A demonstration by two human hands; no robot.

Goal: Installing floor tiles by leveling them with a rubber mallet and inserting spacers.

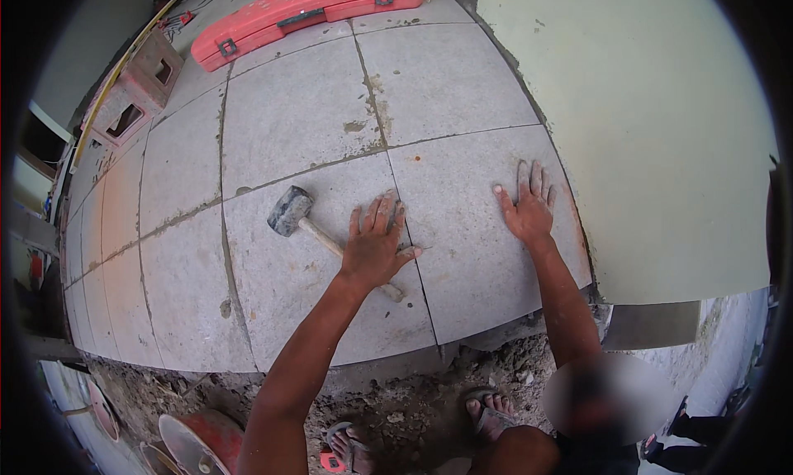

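Observation:
My left hand (pixel 373 244) lies flat, fingers stretched, on a large grey floor tile (pixel 297 310), its thumb reaching over the joint to the tile on the right. A mallet with a dark rubber head (pixel 290 211) rests on the left tile. Its wooden handle (pixel 324 239) passes under my left hand and comes out below the wrist; the fingers are not wrapped round it. Spread against the right-hand tile (pixel 471 252) is my right hand (pixel 530 206), near the wall, with nothing in it. Both hands are dusty.
A long red plastic case (pixel 306 21) lies across the far tiles. At the left stands a pinkish stool (pixel 136 91) beside a yellow strip (pixel 116 74). A pale wall (pixel 644 144) borders the right. Rubble (pixel 413 409), a bucket (pixel 202 442) and a red tape measure (pixel 332 461) are near my feet.

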